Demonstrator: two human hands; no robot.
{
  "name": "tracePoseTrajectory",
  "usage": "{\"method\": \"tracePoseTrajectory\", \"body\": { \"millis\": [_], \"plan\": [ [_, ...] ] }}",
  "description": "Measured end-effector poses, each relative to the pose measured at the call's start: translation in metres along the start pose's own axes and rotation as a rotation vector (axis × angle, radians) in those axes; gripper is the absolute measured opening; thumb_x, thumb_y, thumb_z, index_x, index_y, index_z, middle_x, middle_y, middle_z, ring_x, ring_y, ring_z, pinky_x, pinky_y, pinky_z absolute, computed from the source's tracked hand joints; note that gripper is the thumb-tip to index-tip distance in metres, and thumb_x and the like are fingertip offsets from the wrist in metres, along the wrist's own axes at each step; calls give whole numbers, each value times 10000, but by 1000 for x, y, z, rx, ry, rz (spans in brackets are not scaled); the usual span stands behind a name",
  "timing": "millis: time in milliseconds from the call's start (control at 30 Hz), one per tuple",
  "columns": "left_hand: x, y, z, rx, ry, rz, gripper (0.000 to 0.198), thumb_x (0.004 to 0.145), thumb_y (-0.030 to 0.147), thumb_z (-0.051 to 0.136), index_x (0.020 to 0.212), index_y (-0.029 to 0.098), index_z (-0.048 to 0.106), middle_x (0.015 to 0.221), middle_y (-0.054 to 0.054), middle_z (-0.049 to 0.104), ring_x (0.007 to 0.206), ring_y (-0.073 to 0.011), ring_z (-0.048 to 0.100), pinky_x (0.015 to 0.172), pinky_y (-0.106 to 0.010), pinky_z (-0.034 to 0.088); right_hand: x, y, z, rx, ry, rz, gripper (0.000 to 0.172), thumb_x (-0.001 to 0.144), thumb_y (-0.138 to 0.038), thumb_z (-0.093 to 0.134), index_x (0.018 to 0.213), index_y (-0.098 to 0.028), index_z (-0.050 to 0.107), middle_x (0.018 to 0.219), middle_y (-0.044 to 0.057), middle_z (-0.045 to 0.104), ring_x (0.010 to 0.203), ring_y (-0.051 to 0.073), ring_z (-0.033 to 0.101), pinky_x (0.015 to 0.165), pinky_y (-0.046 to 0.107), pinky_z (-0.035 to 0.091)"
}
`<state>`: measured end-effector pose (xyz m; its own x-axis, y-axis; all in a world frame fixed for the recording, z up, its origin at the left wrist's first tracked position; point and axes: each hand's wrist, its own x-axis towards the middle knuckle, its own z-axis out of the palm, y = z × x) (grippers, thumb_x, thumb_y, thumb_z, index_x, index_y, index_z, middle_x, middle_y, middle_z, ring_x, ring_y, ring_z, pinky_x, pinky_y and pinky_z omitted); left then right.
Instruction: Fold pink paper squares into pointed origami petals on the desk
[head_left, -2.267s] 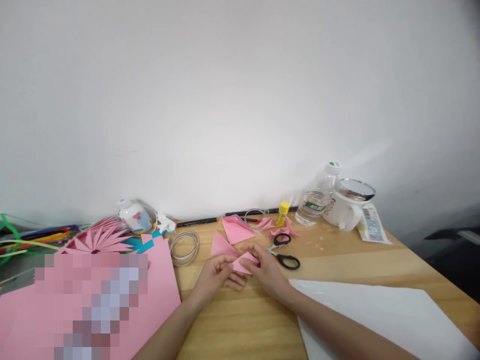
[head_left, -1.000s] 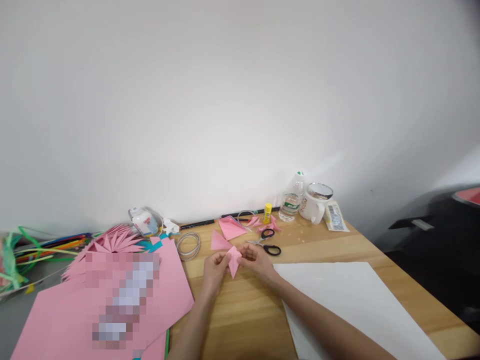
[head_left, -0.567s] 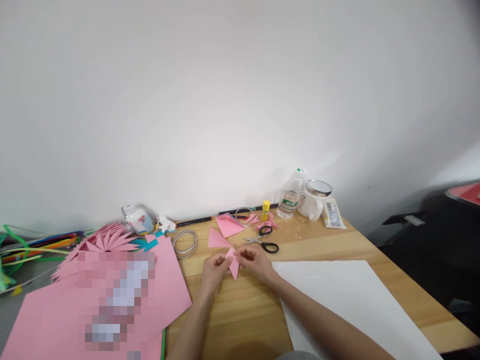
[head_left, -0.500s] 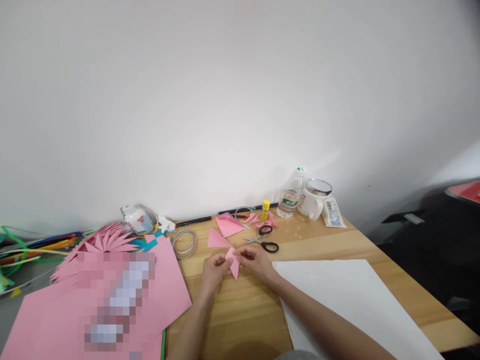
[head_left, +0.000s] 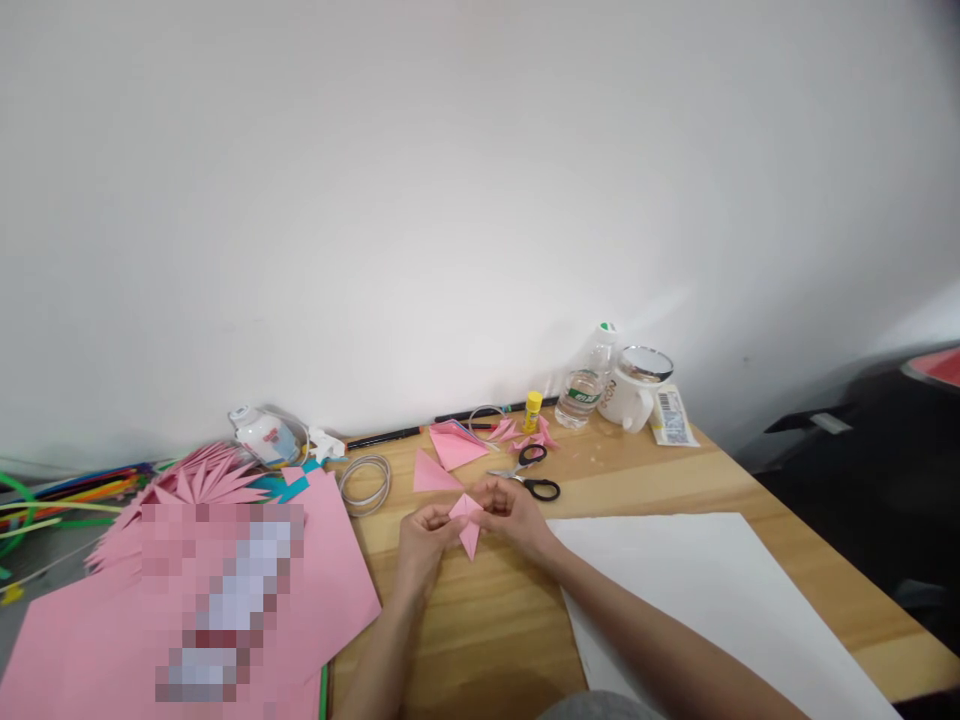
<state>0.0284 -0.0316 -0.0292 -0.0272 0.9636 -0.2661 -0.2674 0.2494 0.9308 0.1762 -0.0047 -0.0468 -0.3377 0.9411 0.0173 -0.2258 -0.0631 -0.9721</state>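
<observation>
My left hand (head_left: 421,535) and my right hand (head_left: 511,512) both pinch a small folded pink paper piece (head_left: 468,521) just above the wooden table (head_left: 480,620). Its pointed tip hangs down between my hands. Black-handled scissors (head_left: 534,478) lie just beyond my right hand. A pink paper triangle (head_left: 430,472) and a larger folded pink sheet (head_left: 455,444) lie behind my hands.
Large pink sheets (head_left: 225,590) and a pink spiky paper flower (head_left: 196,482) cover the left. A white sheet (head_left: 720,600) lies at the right. Along the wall stand a yellow glue stick (head_left: 532,409), a water bottle (head_left: 587,378), a white mug (head_left: 634,388), wire rings (head_left: 364,482) and black pens (head_left: 390,437).
The folded pink piece went from lying flat under my fingers to being held up with its point hanging down. My view pulled back and shifted slightly; both hands stay pinched on the paper.
</observation>
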Motion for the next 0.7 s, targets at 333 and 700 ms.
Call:
{"method": "tracePoseTrajectory", "body": {
  "millis": [333,700],
  "plan": [
    [-1,2,0,7,-44,-16,279,495,239,780,725,113,685,667,-84,717,598,-201,658,580,-268,495,-2,-3,1,-29,62,36,370,577,-362,736,821,-161,544,623,-11,623,522,118,565,509,238,444],
    [-1,4,1,69,3,-46,231,446,222,796,586,115,647,549,-50,688,484,-154,609,477,-220,439,-5,-3,-2,-24,37,54,316,582,-348,737,762,-141,581,638,5,625,541,114,567,533,239,443]
  ]
}}
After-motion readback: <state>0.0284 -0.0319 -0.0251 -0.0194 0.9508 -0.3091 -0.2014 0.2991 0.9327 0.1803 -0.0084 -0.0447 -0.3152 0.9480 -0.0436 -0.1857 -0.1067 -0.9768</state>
